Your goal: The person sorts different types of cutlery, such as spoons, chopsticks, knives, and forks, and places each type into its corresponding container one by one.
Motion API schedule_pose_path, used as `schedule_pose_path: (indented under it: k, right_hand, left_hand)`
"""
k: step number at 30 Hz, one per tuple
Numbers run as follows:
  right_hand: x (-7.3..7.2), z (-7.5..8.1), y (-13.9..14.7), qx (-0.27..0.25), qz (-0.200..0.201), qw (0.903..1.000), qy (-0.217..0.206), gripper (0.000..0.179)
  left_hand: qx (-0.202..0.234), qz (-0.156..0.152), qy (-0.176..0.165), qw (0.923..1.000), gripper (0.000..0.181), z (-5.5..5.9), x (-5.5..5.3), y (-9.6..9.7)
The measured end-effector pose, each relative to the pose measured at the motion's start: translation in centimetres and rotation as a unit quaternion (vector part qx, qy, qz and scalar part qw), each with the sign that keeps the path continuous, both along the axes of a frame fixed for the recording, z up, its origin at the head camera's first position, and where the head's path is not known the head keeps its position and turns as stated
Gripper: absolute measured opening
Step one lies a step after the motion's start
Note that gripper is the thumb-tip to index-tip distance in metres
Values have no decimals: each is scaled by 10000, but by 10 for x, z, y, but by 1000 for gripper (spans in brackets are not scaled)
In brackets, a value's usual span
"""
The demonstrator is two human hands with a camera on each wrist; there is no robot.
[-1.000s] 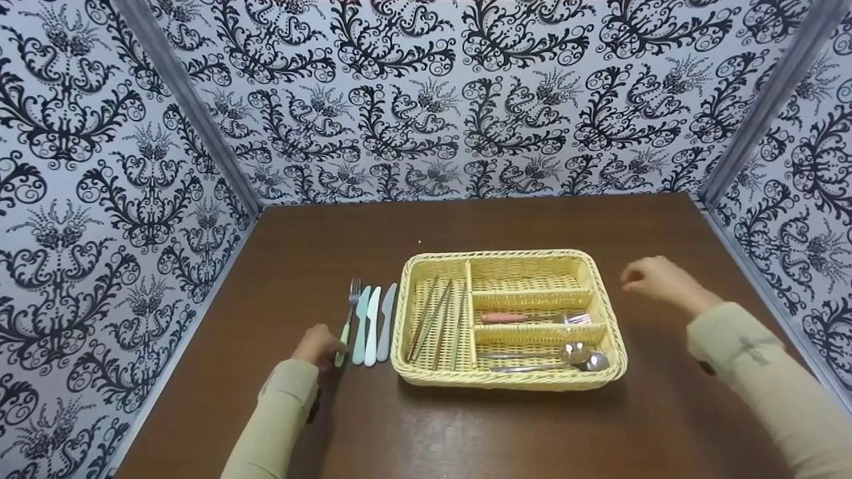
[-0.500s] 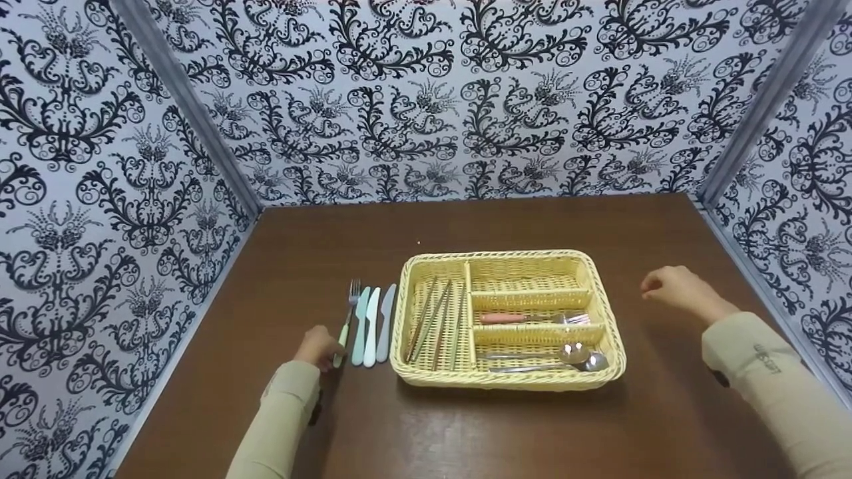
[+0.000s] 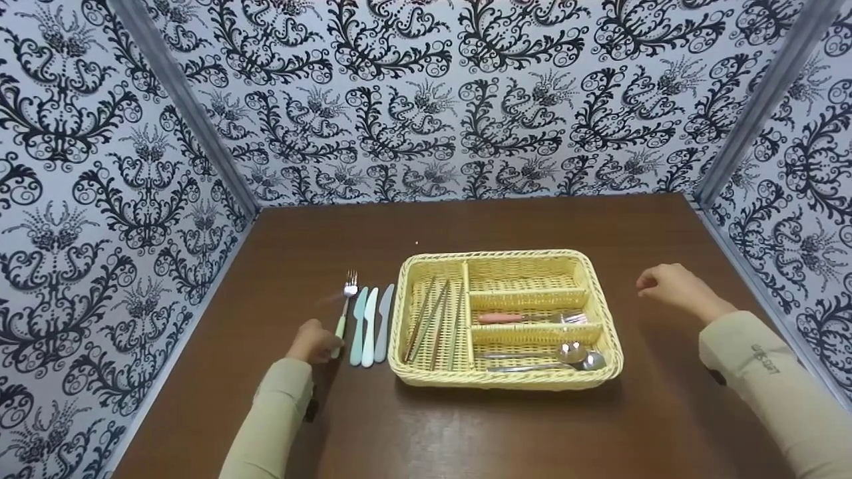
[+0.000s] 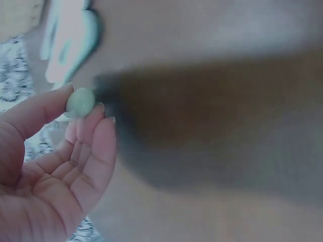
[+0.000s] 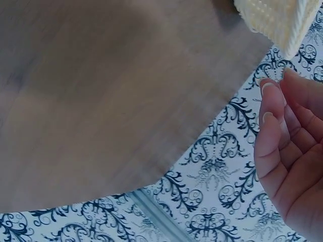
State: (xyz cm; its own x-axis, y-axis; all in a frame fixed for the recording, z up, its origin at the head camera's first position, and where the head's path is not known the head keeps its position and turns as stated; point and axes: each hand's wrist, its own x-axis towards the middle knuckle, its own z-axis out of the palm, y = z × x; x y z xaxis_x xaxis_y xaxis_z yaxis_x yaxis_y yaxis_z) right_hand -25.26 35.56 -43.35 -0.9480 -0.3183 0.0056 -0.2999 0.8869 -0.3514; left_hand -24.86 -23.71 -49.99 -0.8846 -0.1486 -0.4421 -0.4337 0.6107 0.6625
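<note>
My left hand (image 3: 313,340) pinches a fork (image 3: 341,327) by its light green handle, left of the basket. In the left wrist view the rounded handle end (image 4: 81,102) shows between thumb and fingertips, and the fork's metal part is hidden there. Side by side on the table lie a green knife (image 3: 358,332), a white knife (image 3: 370,332) and a grey-blue knife (image 3: 384,329), just right of the fork. Over the table right of the basket, my right hand (image 3: 679,289) hangs with loosely curled fingers, nothing between them in the right wrist view.
A pale wicker basket (image 3: 506,380) with compartments stands mid-table. Several chopsticks (image 3: 442,326) lie in its left compartment, a pink-handled fork (image 3: 502,318) in the middle right one, and spoons (image 3: 592,360) in the front right one. Patterned walls (image 3: 426,133) border the brown table (image 3: 466,432).
The green-handled fork has shifted slightly and its tines now catch the light, apart from the knives. My left hand moved slightly left with it. My right hand drew rightward, away from the basket.
</note>
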Motion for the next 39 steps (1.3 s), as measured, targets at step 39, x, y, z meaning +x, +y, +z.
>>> schedule_pose_path:
  k: [39]
  right_hand:
    - [22, 30, -186, 767, 2445, 9243, 2828, 8]
  left_hand:
    - [1392, -2745, 1025, 9459, 26, 96, 21, 198]
